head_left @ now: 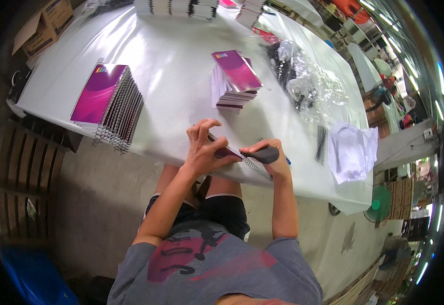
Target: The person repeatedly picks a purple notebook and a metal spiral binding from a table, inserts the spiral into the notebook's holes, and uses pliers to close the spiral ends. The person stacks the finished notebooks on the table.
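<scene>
At the table's near edge, my left hand (201, 150) is closed around a small purple-covered notebook (227, 153), held on its edge. A loose spiral coil (255, 168) runs from the notebook's right corner toward the lower right. My right hand (277, 152) is closed on a dark, rounded tool (265, 154) at that corner; its exact kind is hard to make out. Just beyond my hands stands a pile of purple notebooks (236, 71), the upper ones turned askew. A stack of spiral-bound purple notebooks (98, 96) sits at the left.
Crumpled clear plastic (308, 84) lies at the right of the white-covered table (166, 66). Loose coils (321, 145) are beside a crumpled white sheet (353, 152). Further stacks of bound books (176, 8) stand at the back. A cardboard box (44, 28) is at far left.
</scene>
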Demonstrator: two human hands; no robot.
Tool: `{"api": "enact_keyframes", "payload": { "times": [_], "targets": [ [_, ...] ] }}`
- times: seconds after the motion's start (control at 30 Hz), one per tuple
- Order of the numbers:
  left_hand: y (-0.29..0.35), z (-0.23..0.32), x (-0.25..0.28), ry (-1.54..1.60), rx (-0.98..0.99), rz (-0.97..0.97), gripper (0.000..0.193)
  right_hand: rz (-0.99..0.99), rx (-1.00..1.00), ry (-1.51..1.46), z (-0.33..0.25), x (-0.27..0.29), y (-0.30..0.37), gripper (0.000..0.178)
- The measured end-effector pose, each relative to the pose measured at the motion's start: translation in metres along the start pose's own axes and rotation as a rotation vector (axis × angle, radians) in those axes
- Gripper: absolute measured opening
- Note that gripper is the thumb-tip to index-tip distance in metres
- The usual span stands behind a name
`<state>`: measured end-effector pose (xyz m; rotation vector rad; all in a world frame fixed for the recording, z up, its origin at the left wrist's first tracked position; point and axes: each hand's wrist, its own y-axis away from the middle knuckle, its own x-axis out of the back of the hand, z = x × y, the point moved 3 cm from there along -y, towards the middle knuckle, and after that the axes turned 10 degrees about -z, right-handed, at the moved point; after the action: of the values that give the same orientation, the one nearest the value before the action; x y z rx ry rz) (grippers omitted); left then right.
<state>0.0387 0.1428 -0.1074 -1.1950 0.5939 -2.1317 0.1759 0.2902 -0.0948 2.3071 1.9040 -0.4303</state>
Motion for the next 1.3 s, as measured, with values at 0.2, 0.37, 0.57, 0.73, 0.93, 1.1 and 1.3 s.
{"api": "enact_keyframes", "payload": {
  "times": [0.2,0.37,0.57,0.73,0.93,1.1,1.3],
  "targets": [
    [-0.001,-0.001,0.006,0.04,0.029,0.017,0.043,0.078,-0.116,0.344,-0.017,-0.016,-0.007,0.015],
    [-0.002,-0.004,0.006,0.048,0.009,-0.016,0.043,0.085,-0.181,0.484,-0.008,-0.011,-0.008,0.014],
    [0.0,-0.005,0.006,0.063,0.006,-0.021,0.043,0.121,0.104,0.276,-0.007,-0.017,-0.008,0.015],
    [0.003,-0.008,0.007,0.11,0.051,0.017,0.046,0.132,-0.118,0.486,-0.011,-0.024,-0.011,0.019],
    [-0.002,-0.01,0.01,0.172,0.052,0.098,0.048,0.074,0.18,0.258,-0.006,-0.026,-0.009,0.021],
    [-0.002,-0.018,0.005,0.277,0.089,0.029,0.046,0.26,-0.285,0.788,-0.001,-0.011,-0.019,0.012],
    [0.001,-0.019,0.004,0.282,0.09,0.015,0.045,0.13,-0.04,0.508,-0.007,-0.033,-0.021,0.016]
  ]
}}
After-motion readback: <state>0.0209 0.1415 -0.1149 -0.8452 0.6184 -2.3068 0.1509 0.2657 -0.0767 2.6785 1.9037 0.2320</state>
